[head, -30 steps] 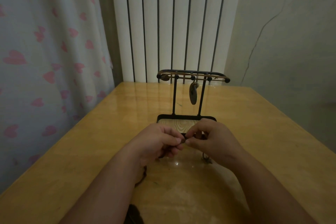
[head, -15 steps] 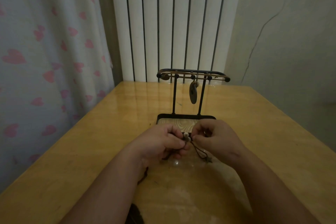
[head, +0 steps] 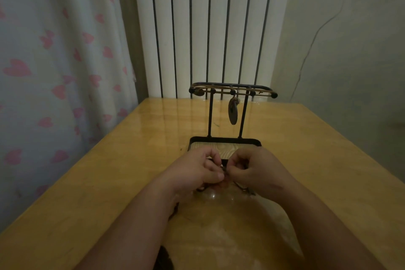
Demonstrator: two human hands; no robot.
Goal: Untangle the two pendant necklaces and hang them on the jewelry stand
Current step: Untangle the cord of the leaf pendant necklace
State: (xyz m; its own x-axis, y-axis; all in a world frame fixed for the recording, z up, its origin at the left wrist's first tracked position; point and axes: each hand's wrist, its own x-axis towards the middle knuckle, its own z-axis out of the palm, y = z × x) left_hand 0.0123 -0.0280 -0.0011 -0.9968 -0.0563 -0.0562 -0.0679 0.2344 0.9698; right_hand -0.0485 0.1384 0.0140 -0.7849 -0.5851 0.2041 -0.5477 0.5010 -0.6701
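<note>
The left hand [head: 195, 173] and right hand [head: 258, 171] are close together, fingertips all but touching, low over the table [head: 98, 182]. Both have their fingers curled, each pinching a thin dark cord [head: 242, 187] at the spot where they meet. Whether a knot or a bead sits in the pinch cannot be told, since the fingers hide it. A loop of the cord sags from under the right hand onto the table, and another dark stretch shows beside the left wrist. Something dark at the bottom edge, between the forearms, is too dim to name.

Just beyond the fingertips stands the stand [head: 225, 139]. The near rim of its tray is hidden behind the knuckles, and two thin posts rise from the far rim to a bar [head: 230, 88] with knobbed pegs, well above the hands. A flat oval pendant [head: 233, 112] hangs from that bar between the posts, free of both and clear of the tray. A light cord runs along the bar, with a small piece at its left end.

To the left of the left hand the tabletop runs bare to its edge, where a curtain [head: 54, 72] with pink hearts hangs close alongside. To the right of the right hand there is a similar bare stretch to the right edge, with the wall [head: 350, 50] set back beyond it. The table's far edge, past the stand, meets a ribbed white radiator [head: 210, 28].
</note>
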